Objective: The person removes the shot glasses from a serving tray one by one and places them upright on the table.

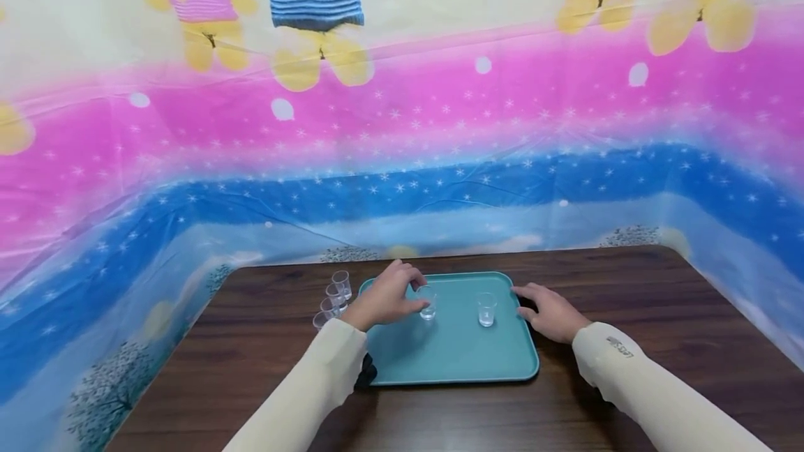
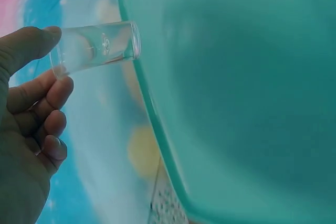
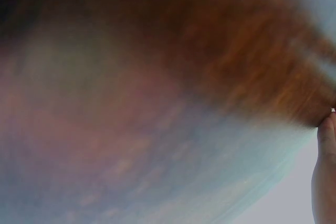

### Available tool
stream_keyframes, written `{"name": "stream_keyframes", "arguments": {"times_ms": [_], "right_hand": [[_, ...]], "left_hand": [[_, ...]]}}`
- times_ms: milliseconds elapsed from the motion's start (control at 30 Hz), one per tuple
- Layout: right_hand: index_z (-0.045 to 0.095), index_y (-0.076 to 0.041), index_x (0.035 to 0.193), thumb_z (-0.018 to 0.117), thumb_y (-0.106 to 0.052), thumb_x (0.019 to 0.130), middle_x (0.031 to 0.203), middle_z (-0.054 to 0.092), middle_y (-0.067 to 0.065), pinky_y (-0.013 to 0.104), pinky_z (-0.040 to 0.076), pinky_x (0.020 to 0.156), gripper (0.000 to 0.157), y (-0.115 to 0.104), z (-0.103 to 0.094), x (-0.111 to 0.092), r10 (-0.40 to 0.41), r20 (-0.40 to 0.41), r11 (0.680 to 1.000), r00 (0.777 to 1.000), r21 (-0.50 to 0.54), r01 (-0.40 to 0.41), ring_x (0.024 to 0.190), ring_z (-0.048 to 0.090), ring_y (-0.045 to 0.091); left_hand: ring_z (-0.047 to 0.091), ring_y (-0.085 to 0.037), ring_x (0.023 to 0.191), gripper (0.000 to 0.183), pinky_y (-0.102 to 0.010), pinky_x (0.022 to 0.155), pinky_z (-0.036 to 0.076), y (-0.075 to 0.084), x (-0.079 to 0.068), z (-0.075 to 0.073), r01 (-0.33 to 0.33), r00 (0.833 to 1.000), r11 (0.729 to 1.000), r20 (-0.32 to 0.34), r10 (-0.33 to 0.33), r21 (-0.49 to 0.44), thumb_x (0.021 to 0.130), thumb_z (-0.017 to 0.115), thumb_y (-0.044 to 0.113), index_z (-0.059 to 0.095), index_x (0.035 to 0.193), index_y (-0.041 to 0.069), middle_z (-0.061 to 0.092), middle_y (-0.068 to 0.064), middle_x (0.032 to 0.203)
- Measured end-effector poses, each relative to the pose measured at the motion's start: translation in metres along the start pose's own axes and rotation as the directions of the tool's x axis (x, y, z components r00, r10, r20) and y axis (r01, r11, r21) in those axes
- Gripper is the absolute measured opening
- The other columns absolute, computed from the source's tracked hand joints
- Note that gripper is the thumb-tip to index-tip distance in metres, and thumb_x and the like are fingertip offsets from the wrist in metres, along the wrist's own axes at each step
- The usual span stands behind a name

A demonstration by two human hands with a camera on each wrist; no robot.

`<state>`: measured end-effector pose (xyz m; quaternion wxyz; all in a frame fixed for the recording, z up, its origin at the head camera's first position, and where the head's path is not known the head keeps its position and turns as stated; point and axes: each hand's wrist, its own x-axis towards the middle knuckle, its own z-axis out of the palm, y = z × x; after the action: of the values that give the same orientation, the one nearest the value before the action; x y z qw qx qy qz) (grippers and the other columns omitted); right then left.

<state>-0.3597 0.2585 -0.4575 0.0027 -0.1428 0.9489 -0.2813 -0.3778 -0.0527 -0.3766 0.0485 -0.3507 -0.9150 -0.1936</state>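
Between thumb and fingertips, my left hand (image 1: 392,293) pinches a small clear glass (image 1: 428,303) near its rim, above the left part of the teal tray (image 1: 452,361). The left wrist view shows the thumb on one side of this glass (image 2: 97,48) and fingers on the other; whether its base touches the tray cannot be told. A second clear glass (image 1: 486,310) stands upright on the tray's right half. My right hand (image 1: 553,312) lies at the tray's right rim, fingers loosely extended and holding no glass. Mostly blur fills the right wrist view, with part of the hand (image 3: 326,166) at its edge.
Several more clear glasses (image 1: 336,295) stand in a row left of the tray, partly behind the left forearm. A dark wooden table (image 1: 666,326) carries everything. Patterned cloth (image 1: 402,180) hangs behind and along the sides. Something black (image 1: 366,372) shows beneath the left wrist.
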Motion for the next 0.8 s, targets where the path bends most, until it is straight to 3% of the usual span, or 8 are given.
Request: {"name": "stream_keyframes", "arguments": {"times_ms": [333, 533, 800], "right_hand": [[0.036, -0.007, 0.131, 0.051, -0.019, 0.088, 0.128, 0.035, 0.018, 0.052, 0.030, 0.086, 0.047, -0.001, 0.003, 0.001, -0.029, -0.003, 1.000, 1.000, -0.006, 0.029, 0.115, 0.034, 0.036], [0.037, -0.005, 0.130, 0.051, -0.018, 0.087, 0.126, 0.037, 0.018, 0.052, 0.031, 0.085, 0.047, -0.001, 0.004, -0.001, -0.035, -0.012, 0.999, 0.999, -0.023, 0.035, 0.113, 0.035, 0.036], [0.037, -0.006, 0.130, 0.051, -0.018, 0.087, 0.123, 0.040, 0.016, 0.051, 0.033, 0.083, 0.047, -0.005, 0.003, 0.001, -0.038, -0.006, 0.998, 0.999, -0.043, 0.038, 0.111, 0.038, 0.035]], "left_hand": [[0.042, -0.011, 0.078, 0.026, -0.026, 0.063, 0.040, -0.028, -0.044, -0.030, 0.063, 0.996, 0.998, -0.066, -0.061, 0.030, 0.074, 0.066, 0.032, 0.059, 0.092, 0.015, 0.052, 0.000, 0.087], [0.042, -0.011, 0.073, 0.023, -0.025, 0.058, 0.040, -0.040, -0.077, -0.046, 0.137, 0.986, 0.991, -0.102, -0.135, 0.010, 0.072, 0.067, 0.031, 0.058, 0.089, 0.017, 0.050, 0.000, 0.084], [0.043, -0.012, 0.069, 0.025, -0.025, 0.056, 0.040, -0.062, -0.123, -0.060, 0.214, 0.972, 0.977, -0.099, -0.214, -0.007, 0.069, 0.069, 0.027, 0.059, 0.087, 0.011, 0.048, 0.001, 0.079]]}}
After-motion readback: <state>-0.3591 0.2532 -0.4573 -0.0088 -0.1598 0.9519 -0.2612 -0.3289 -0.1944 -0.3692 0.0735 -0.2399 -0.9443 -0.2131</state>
